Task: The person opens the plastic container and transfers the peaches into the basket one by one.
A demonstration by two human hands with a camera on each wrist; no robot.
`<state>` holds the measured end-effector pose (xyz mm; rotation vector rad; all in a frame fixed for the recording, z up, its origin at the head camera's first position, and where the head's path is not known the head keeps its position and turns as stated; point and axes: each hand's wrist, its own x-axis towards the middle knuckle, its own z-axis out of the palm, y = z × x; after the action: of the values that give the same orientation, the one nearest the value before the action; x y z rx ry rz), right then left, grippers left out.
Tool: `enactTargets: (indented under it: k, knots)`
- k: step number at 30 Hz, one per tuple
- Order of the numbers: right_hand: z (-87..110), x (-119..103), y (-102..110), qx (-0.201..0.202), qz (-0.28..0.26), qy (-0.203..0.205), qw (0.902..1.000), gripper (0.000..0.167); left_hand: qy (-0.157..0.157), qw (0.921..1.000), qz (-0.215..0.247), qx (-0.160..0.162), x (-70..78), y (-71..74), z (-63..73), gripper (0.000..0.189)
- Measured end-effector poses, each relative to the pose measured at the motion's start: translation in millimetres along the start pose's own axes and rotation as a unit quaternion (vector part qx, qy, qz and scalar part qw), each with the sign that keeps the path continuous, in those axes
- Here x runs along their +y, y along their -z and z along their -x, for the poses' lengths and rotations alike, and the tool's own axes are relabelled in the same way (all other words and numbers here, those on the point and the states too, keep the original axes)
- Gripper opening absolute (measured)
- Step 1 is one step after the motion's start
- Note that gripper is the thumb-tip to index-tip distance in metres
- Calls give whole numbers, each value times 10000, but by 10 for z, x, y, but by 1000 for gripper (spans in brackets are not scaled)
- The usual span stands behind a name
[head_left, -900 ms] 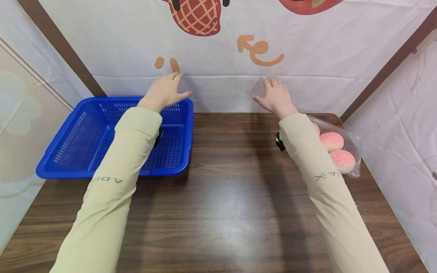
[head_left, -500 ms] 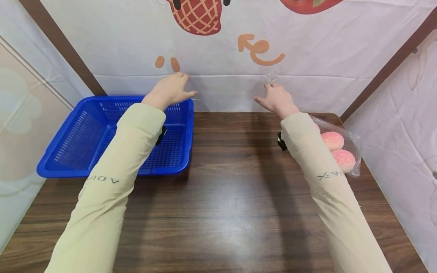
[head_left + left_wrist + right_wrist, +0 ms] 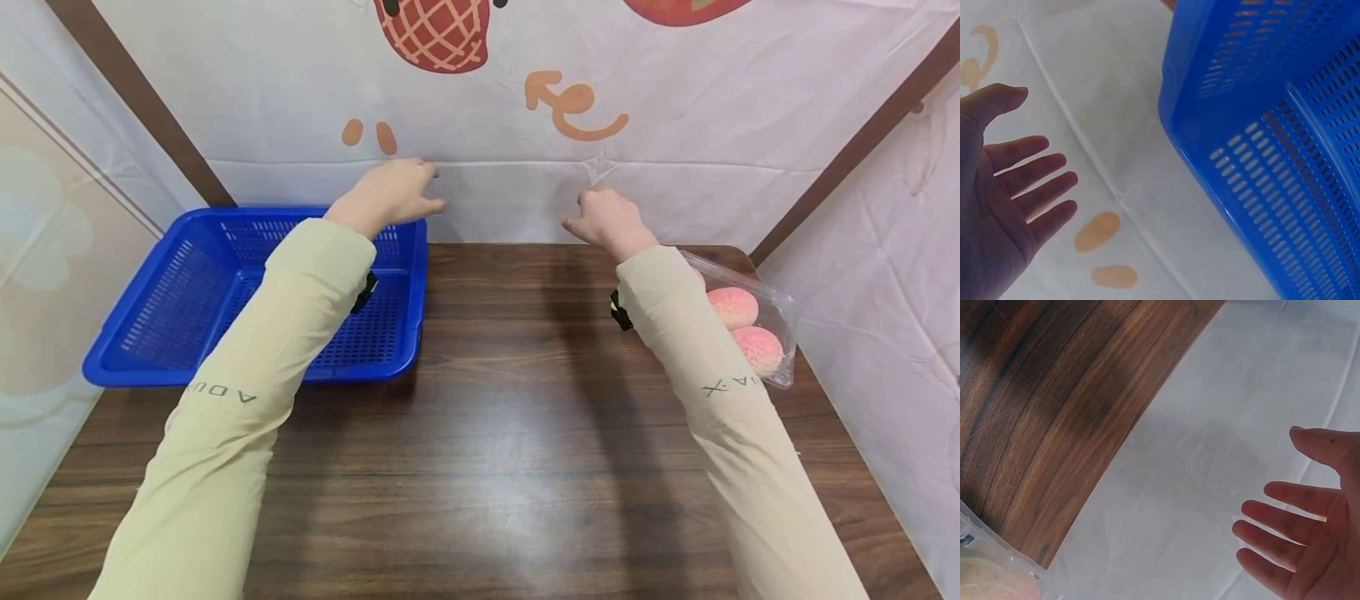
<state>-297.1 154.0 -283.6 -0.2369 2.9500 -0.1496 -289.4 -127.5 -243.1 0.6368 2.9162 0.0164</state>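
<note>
My left hand (image 3: 393, 193) is held over the far right corner of the blue plastic basket (image 3: 417, 308), thumb apart from the fingers. The left wrist view shows that palm (image 3: 991, 219) with slightly bent fingers and nothing in it. To the right, my right hand (image 3: 609, 218) hovers before the white cloth backdrop, its fingers angled downward. Nothing lies in the right palm (image 3: 1335, 550), where the fingers look loosely bent. Below and right of the right wrist, a clear plastic box (image 3: 786, 367) holds pink, peach-like round pieces (image 3: 757, 348), partly hidden by the sleeve.
A brown wood-grain table (image 3: 495, 433) runs up to the white cloth (image 3: 495, 200), which carries printed shapes. Cloth walls with brown edge strips (image 3: 135, 100) stand on both sides. The basket's slotted floor (image 3: 360, 333) shows beside the left sleeve.
The left hand has drifted right, toward the basket's corner. The right hand has dropped slightly and its fingers bend down more. Basket and plastic box stay in place.
</note>
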Motion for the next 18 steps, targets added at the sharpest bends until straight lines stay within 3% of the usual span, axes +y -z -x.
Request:
enactTargets:
  k: [8,18]
  knots:
    - [25,-12,-11,-144,119,20,9998,40,-73,9999,8,-104,90,0,-25,51]
    - [57,3,-56,-249,116,53,9996,38,-87,9991,158,-383,214,12,-24,50]
